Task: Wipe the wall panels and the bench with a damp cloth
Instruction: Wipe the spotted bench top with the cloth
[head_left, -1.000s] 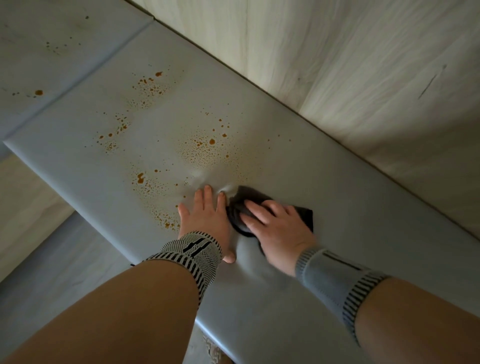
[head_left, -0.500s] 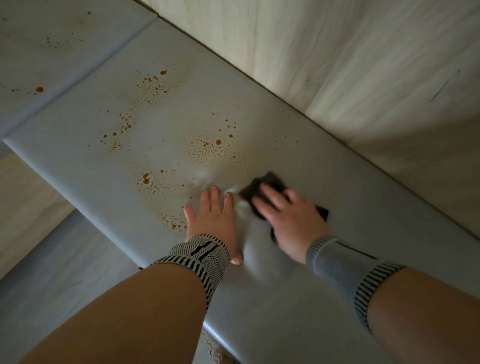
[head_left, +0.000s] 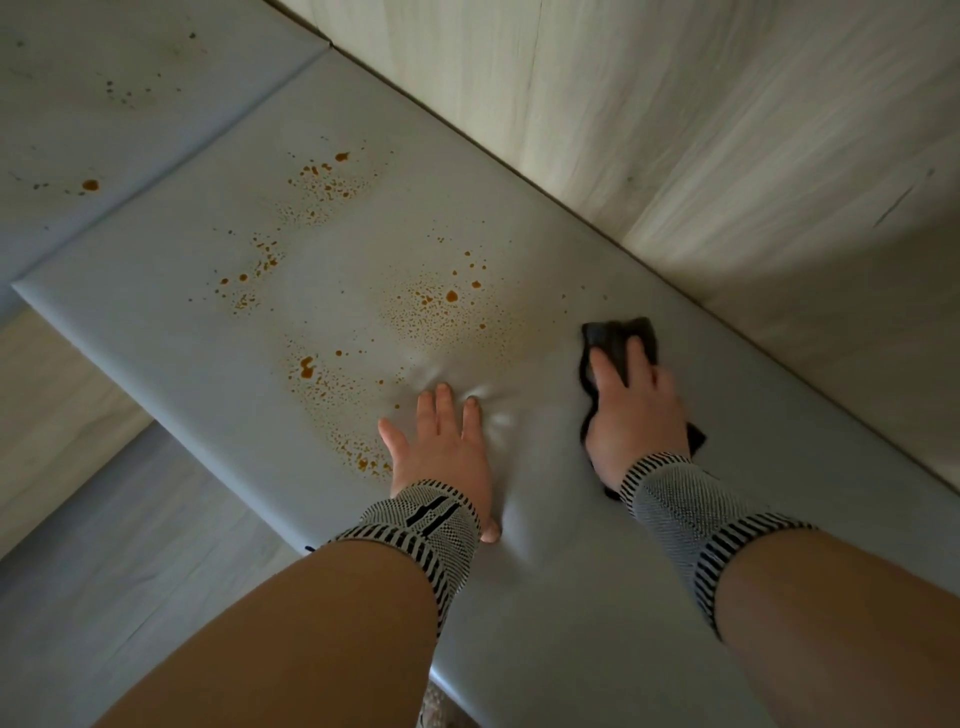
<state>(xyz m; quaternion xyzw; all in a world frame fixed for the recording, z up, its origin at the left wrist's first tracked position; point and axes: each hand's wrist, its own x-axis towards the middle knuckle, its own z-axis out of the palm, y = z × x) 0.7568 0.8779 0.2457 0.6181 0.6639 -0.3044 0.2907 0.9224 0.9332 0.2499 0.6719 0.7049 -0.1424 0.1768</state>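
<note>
A padded grey bench (head_left: 561, 597) runs diagonally through the head view, speckled with orange-brown spots (head_left: 441, 306) across its middle and left. My left hand (head_left: 441, 452) lies flat with straight fingers, pressing a dent into the cushion beside the spots. My right hand (head_left: 636, 410) presses a dark cloth (head_left: 613, 338) flat on the bench, further right and nearer the wall. The cloth sticks out past my fingertips and behind my wrist. Pale wood-grain wall panels (head_left: 701, 119) rise along the bench's far edge.
A second grey cushion (head_left: 104, 88) with a few spots adjoins the bench at the upper left. Light wood floor (head_left: 47, 415) shows at the left below the bench's front edge. Both wrists wear striped knit bands.
My right hand has slid the cloth to the right and toward the wall, away from my left hand. My left hand has stayed pressed in the same place.
</note>
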